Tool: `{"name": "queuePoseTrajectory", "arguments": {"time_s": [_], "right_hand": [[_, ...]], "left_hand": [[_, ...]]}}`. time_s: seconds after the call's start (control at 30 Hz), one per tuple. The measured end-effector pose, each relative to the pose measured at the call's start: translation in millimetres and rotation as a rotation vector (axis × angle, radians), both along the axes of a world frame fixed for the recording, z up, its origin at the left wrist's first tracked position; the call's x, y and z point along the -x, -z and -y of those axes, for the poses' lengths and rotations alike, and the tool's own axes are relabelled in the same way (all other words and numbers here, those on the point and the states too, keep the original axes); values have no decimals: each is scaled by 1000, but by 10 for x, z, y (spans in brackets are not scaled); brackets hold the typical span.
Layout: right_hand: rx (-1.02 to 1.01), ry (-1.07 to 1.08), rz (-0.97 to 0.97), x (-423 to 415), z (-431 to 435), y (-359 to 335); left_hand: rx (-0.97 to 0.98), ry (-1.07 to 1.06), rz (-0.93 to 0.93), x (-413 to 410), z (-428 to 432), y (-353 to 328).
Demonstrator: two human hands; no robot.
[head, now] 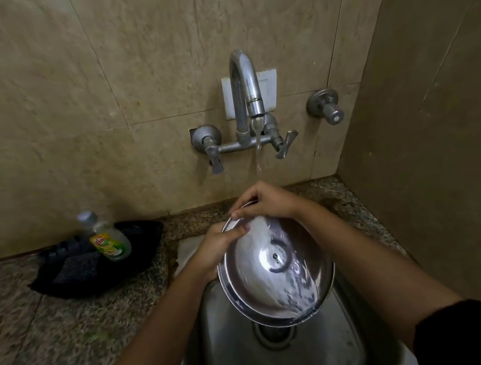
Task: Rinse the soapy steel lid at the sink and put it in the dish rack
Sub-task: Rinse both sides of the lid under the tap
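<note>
Tilting the lid (275, 269) over the sink (235, 352), left hand (215, 247) and right hand (263, 200) pinch its upper rim closed, so tap (245, 95) water sheets suds off toward the drain.

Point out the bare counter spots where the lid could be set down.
Bare granite counter lies in front of the black tray, left of the sink. The tray is crowded by the soap bottle. Both hands hold the steel lid over the sink.

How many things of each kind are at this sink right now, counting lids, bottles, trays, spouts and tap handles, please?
Steel lid: 1
Dish soap bottle: 1
Black tray: 1
Tap spout: 1
Tap handles: 3
Total: 7
</note>
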State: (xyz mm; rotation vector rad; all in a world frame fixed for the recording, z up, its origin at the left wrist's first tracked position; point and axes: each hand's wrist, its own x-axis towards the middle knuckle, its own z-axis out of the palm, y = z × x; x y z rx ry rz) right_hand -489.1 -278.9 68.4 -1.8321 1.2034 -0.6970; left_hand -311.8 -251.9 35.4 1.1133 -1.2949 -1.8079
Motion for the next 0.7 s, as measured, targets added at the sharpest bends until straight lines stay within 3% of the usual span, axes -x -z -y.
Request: {"name": "queuePoseTrajectory", "arguments": {"time_s": [0.17, 0.37, 0.6, 0.7], "right_hand": [[-66, 336, 227, 365, -55, 109], [-50, 78, 84, 36, 1, -31], [-29, 364, 206, 389, -125, 9], [9, 292, 155, 294, -147, -40]], "left_hand": [[-85, -139, -44, -155, -35, 74], [-37, 109, 67, -12, 130, -174], [-39, 6, 41, -50, 154, -84], [-30, -25, 18, 0, 109, -60]]}}
